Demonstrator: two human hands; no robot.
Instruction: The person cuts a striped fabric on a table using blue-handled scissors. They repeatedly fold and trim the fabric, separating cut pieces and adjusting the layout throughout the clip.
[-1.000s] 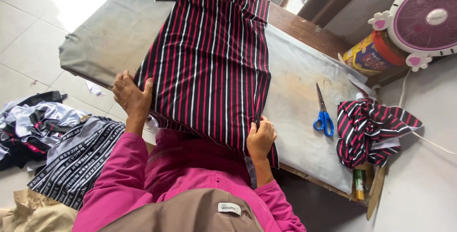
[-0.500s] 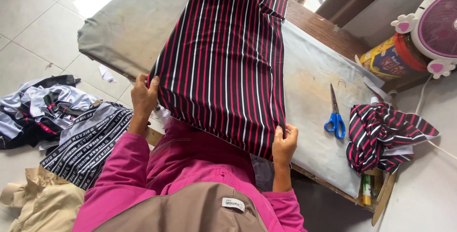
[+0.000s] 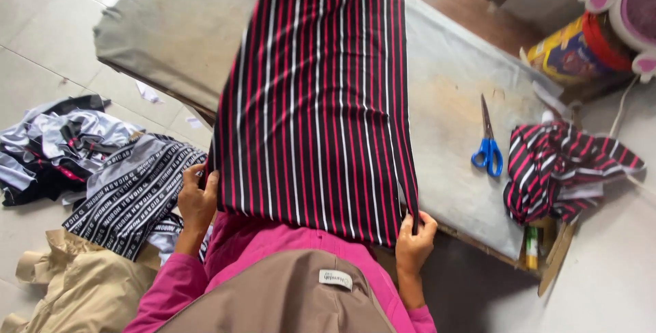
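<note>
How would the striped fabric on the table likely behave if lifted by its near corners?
The striped fabric is probably floppy: its near edge bends over the table edge between the left hand and right hand. It looks thin, so likely light. It would probably sag in the middle when lifted.

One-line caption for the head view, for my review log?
Left hand and right hand grip the near corners of striped fabric on the grey table, beside blue scissors.
</note>
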